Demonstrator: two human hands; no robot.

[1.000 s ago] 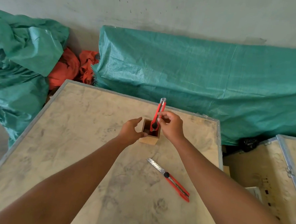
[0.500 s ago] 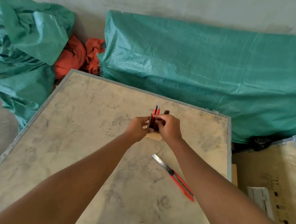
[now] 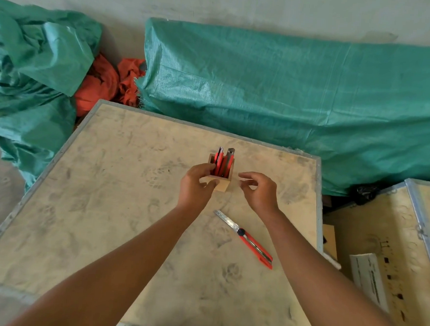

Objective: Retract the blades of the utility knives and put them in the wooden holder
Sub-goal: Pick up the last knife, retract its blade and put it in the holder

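Note:
A small square wooden holder (image 3: 223,185) stands on the crate top, past its middle. Red utility knives (image 3: 223,163) stand upright inside it, their ends poking above the rim. My left hand (image 3: 197,186) grips the holder's left side, thumb in front and fingers at the rim. My right hand (image 3: 258,191) hovers just right of the holder, fingers loosely curled and holding nothing. Another red utility knife (image 3: 245,238) lies flat on the crate, nearer to me and to the right, with its long silver blade extended toward the upper left.
The work surface is a plywood crate top (image 3: 110,207) with metal edging. Green tarps (image 3: 276,91) cover things behind it and to the left, with orange cloth (image 3: 108,83) between them. A second crate (image 3: 390,249) with a white label stands at the right.
My right hand lowered the knife into the holder, let go of it and drew back to the right. My left hand stayed on the holder.

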